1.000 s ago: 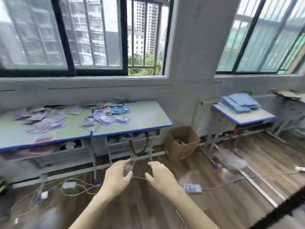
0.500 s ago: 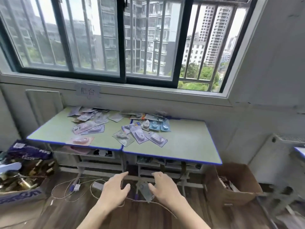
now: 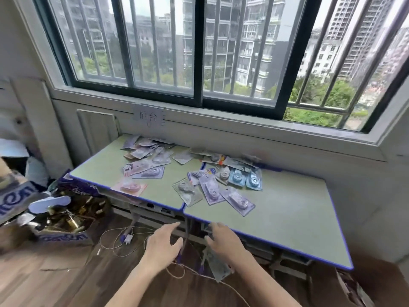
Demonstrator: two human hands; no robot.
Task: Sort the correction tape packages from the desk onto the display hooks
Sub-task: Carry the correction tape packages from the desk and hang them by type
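Correction tape packages (image 3: 192, 173) lie scattered across the two green tables (image 3: 287, 209) that stand side by side under the window (image 3: 199, 52); from my feed I see the thickest heap toward 11 o'clock on the left tabletop, overlapping one another near the wall. A pink package (image 3: 129, 187) sits alone near the front edge of the left table, at about 10 o'clock from the hands. Across the seam between the tabletops a grey package (image 3: 187, 192) and two purple ones (image 3: 223, 194) fan out, tilted and partly overlapping, with two blue packages (image 3: 245, 179) just beyond them at 1 o'clock. My left hand (image 3: 162, 243) hovers below the front edge, its fingers (image 3: 170, 229) loosely spread and holding nothing. My right hand (image 3: 223, 242) is beside it at 3 o'clock, also below the table edge; a clear package (image 3: 218, 265) hangs under it, but I cannot tell whether the fingers actually grip it. A thin cord (image 3: 199, 275) trails over the wooden floor (image 3: 55, 280) beneath both hands. At 9 o'clock an open carton (image 3: 64, 222) holds gold-coloured items. A paper label (image 3: 149, 117) is stuck on the wall below the sill.
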